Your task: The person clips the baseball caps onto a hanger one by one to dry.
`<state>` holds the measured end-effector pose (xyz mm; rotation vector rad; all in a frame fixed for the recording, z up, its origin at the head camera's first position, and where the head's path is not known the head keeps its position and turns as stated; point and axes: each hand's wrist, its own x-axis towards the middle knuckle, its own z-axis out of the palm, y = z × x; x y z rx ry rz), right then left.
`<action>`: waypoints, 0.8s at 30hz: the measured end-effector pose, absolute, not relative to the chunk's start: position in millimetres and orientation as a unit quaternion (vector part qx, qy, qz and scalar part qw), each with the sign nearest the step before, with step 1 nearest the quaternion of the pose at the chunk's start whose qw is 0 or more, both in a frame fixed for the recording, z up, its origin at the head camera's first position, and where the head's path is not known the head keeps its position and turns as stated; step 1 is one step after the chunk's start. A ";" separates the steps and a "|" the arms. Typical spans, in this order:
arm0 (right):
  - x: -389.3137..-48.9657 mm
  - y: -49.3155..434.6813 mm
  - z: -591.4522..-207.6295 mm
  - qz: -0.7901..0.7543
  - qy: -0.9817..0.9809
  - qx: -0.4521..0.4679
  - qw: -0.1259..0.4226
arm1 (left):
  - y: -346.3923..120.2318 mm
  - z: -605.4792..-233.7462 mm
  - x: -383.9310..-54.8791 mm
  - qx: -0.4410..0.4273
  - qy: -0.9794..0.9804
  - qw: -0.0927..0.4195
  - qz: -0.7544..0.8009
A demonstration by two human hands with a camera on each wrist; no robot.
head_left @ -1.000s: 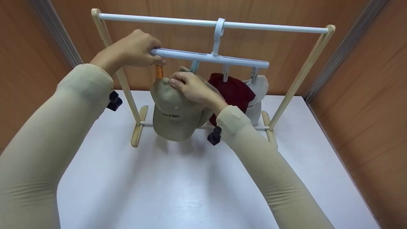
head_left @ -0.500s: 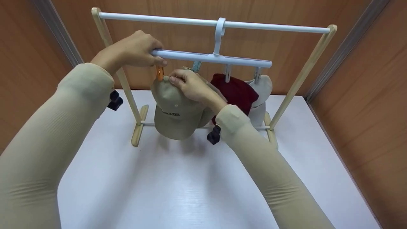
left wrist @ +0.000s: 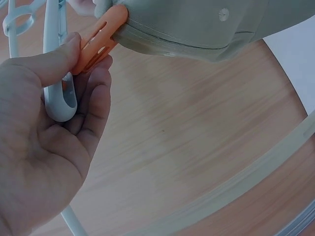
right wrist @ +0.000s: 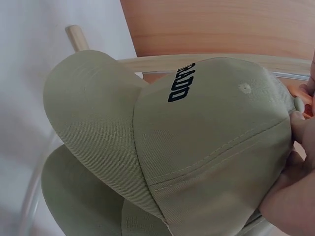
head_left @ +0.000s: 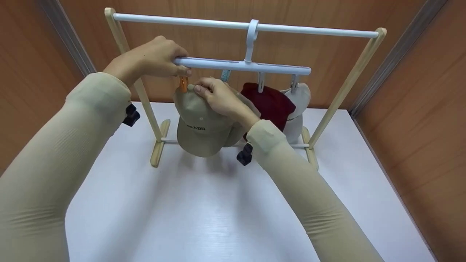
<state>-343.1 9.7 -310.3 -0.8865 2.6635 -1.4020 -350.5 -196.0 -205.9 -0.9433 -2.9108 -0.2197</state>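
Observation:
An olive-green baseball cap [head_left: 194,112] with dark lettering hangs brim down below the left end of a white clip hanger [head_left: 244,66]. My left hand [head_left: 153,58] is at that end; in the left wrist view its thumb and fingers pinch an orange clip [left wrist: 98,42]. The clip's far end meets the cap's cloth. My right hand [head_left: 224,100] pinches the top of the cap's crown beside the clip; some of its fingertips are hidden behind the cloth. In the right wrist view a second olive cap [right wrist: 81,196] shows behind the first.
The hanger hooks over the white rail [head_left: 309,31] of a wooden-legged rack [head_left: 346,87] on a white table [head_left: 218,218]. A turquoise clip [head_left: 225,75] is left of centre. A maroon cap [head_left: 271,103] and a white cap [head_left: 300,105] hang from grey clips at right. Wooden panels [head_left: 411,120] surround it.
The olive cap has risen slightly in my right hand, its top coming closer to the orange clip. The hanger has shifted a little to the right. Both hands keep their grip.

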 end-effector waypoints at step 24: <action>-332.8 12.5 -314.0 -0.362 0.888 -0.280 -0.040 | -201.6 -217.3 -352.1 -0.301 -0.946 0.025 -0.120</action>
